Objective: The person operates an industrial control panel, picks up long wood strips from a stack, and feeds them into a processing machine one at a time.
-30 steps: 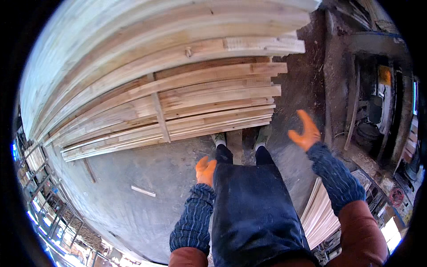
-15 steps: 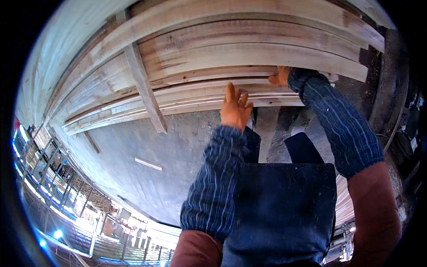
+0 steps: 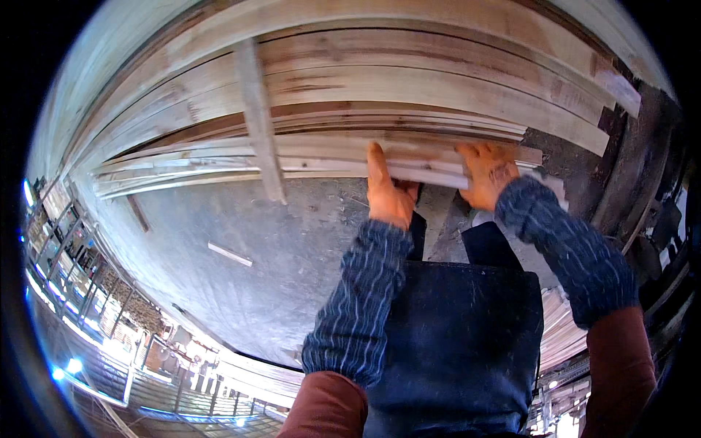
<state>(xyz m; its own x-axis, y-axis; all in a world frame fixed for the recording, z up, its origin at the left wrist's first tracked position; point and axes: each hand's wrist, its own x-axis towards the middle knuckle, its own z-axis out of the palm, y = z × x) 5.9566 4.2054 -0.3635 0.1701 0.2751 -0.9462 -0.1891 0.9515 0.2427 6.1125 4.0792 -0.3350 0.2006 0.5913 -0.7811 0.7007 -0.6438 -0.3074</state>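
Note:
Long pale wooden boards lie in a narrow stack across my front. My left hand is closed round their near edge, thumb lying over the top and the other fingers mostly hidden below. To its right, my right hand grips the boards close to their right ends, with fingers bent over the top face. How many boards each hand holds cannot be made out. A crosswise wooden strip rests over the boards left of my hands.
Wider planks are stacked beyond the boards. A small wood offcut lies on the grey floor at left. My dark apron hangs in front of me. Dark timbers stand at right.
My right hand has come nearer from behind the front boards and now grips their edge. My left hand's raised fingers have closed round the boards. The front boards have shifted and the crosswise strip looks more upright.

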